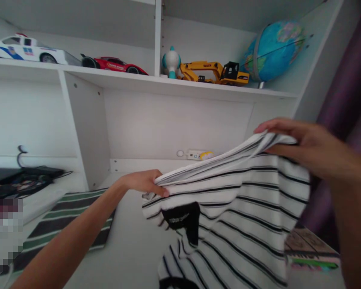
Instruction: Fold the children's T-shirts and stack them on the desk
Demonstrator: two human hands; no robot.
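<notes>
Right hand (pixel 307 148), raised, and left hand (pixel 144 182), outstretched, each clamp the striped shirt (pixel 237 208) in a closed grip.

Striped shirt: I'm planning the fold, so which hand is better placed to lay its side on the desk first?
Probably the left hand: it grips the shirt low over the desk, while the right hand holds its side higher.

A: Upper shelf (pixel 198 86), contents from left to right?
B: White toy police car (pixel 27 50), red toy racing car (pixel 114 64), teal-and-white toy (pixel 171 62), yellow toy excavator (pixel 216 73), globe (pixel 273 50).
A: Desk surface (pixel 132 245) below?
B: White. A green-striped cloth (pixel 66 220) lies flat at left; a small white device (pixel 195 154) lies at the back edge.
</notes>
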